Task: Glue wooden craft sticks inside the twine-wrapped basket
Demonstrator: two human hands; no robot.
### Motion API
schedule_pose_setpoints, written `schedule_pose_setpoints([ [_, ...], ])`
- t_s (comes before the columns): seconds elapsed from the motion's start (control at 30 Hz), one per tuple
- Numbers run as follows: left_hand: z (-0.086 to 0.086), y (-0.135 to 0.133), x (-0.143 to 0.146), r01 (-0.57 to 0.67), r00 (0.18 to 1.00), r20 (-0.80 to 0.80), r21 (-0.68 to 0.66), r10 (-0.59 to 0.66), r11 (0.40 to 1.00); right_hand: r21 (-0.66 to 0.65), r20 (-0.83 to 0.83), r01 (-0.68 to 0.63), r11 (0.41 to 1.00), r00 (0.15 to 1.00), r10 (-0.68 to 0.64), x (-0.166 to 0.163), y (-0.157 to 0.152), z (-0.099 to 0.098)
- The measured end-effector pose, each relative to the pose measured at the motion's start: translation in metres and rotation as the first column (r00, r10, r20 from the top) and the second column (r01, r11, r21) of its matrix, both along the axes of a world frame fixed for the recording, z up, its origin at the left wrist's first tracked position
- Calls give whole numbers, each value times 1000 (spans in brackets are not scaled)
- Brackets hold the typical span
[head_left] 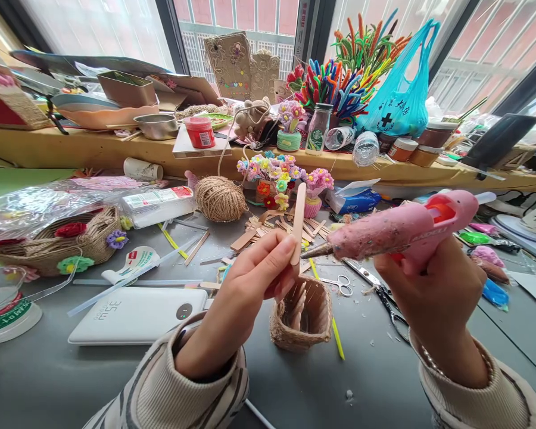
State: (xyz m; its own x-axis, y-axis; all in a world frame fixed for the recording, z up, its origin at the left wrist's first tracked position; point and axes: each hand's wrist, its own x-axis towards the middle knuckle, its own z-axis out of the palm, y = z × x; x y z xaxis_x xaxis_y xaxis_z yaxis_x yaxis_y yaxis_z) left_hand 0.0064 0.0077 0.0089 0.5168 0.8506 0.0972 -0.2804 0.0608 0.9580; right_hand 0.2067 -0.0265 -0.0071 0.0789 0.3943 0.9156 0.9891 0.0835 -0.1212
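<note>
Wooden stick point(299, 220) rises toward one o'clock from the left hand point(252, 279), which pinches it; at three o'clock, the right hand point(435, 292) curls around a glue gun point(386, 233).

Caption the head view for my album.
Left hand holds a stick near the glue gun in the right hand; a basket stands on the table.

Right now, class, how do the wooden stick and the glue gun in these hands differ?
The wooden stick is thin and flat; the glue gun is bulky and rounded. The stick is plain pale wood; the gun is pink, its barrel stained. The stick stands nearly upright in the left hand; the gun lies roughly level in the right hand. Both are hand-held.
</note>
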Motion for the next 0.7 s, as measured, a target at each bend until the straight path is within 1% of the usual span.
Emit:
schedule_pose_setpoints([
  [0.3, -1, -1, -1, 1, 1000, 22, 20, -2, 1000, -1, -5, 21, 1000, 1000, -21, 0, 0, -1],
  [0.7, -1, 0, 0, -13, 1000, 26, 5, 13, 1000, 52, 11, 16, 999, 1000, -17, 0, 0, 1],
])
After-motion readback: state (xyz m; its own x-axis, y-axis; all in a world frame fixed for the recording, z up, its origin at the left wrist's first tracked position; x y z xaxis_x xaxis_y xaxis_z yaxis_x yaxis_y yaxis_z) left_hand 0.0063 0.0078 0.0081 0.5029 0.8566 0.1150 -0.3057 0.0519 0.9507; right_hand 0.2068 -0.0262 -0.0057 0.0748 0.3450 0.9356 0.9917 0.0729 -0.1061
